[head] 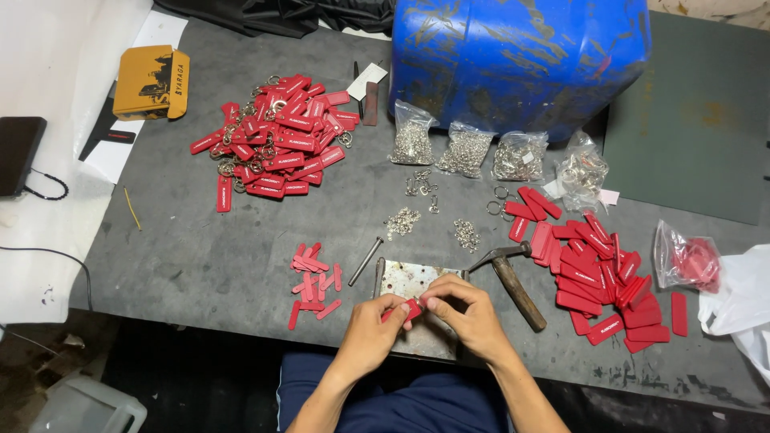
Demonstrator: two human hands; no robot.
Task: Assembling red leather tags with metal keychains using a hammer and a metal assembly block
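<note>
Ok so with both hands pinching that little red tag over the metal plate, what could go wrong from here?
1. The small red rubber tag is held only by the fingers of the left hand and right hand, so it could slip.
2. The wooden-handled hammer lies close beside the right hand; an elbow or wrist might knock it.
3. The loose silver metal rings just beyond the scuffed steel plate could scatter if bumped.

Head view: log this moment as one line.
left hand: pinching red tag | right hand: pinching same tag | under hands: metal plate | hammer: lying right of plate
</note>
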